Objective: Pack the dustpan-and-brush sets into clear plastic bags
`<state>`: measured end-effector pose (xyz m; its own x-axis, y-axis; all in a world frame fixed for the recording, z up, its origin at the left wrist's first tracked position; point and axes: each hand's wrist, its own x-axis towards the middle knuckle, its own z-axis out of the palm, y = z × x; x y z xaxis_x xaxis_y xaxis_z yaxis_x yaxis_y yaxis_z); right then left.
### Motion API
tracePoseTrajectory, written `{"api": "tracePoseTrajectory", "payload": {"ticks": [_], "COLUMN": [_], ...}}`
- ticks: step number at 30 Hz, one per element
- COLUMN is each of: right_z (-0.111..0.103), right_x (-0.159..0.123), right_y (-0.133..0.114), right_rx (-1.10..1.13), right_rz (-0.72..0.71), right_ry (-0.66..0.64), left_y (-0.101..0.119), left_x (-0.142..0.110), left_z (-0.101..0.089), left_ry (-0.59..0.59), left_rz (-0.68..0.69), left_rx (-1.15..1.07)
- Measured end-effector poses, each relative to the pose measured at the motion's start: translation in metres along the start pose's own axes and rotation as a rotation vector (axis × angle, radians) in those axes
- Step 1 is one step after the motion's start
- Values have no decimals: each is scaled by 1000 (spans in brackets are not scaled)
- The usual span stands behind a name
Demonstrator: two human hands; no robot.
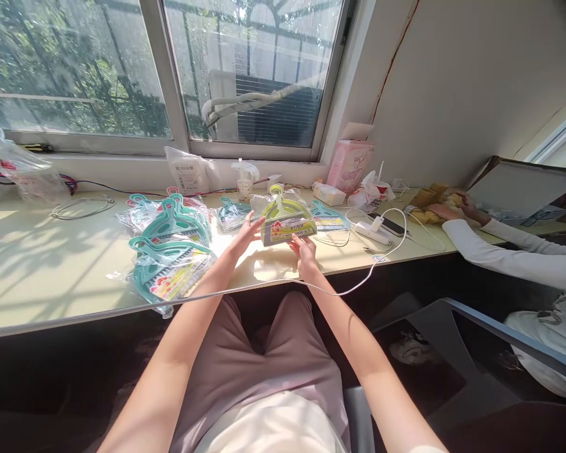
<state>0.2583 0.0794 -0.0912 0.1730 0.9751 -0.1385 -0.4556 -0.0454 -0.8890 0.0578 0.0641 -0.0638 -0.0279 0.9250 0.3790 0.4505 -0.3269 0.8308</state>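
Note:
A yellow-green mini dustpan-and-brush set [288, 228] with a printed label and clear wrapping stands propped up between my hands over the table. My right hand [305, 253] pinches its lower edge. At its left side, my left hand [248, 234] has its fingers bent around the edge; the exact contact is partly hidden. To the left lies a pile of teal wrapped dustpan sets [170, 264], overlapping one another. Behind my left hand is another teal wrapped set [233, 212], and one more teal set [326, 217] lies right of the green one.
A white power strip [372, 233] and a black phone [387, 224] lie to the right. A white cable [344, 293] loops across the table's front edge. Farther right, another person's hands [446, 211] handle brown material. A pink box [349, 167] stands by the window.

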Motion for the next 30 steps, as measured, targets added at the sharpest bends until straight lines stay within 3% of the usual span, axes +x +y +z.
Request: {"api": "tracePoseTrajectory", "payload": {"ticks": [2,4,6,11,16,19,23,30], "right_z": [2,4,5,7,10,10,10,10], "right_x": [-4,-7,-10,-16,-16,-15,-15,-12], "right_y": [1,0,-1,-7,-9,-9,-9,-8], "right_rx": [-13,-39,-58,-71,-46,-44,-69,-110], "right_rz": [2,-12,-26,-41,-26,-19,-11,5], "right_ry": [-18,-39,-53,-80,-83,-74,-74,-74], "left_y": [4,10,17,26,17,13,15,28], "left_x": [-1,-4,-7,-2,9,9,8,7], "left_z": [3,4,5,12,22,27,32,38], "left_ry": [125,313,379,74,-140,-158,-123,-167], "left_rz": [-29,71,198,386,509,569,534,518], "left_rx": [50,221,403,691,862,965,1072,1181]}}
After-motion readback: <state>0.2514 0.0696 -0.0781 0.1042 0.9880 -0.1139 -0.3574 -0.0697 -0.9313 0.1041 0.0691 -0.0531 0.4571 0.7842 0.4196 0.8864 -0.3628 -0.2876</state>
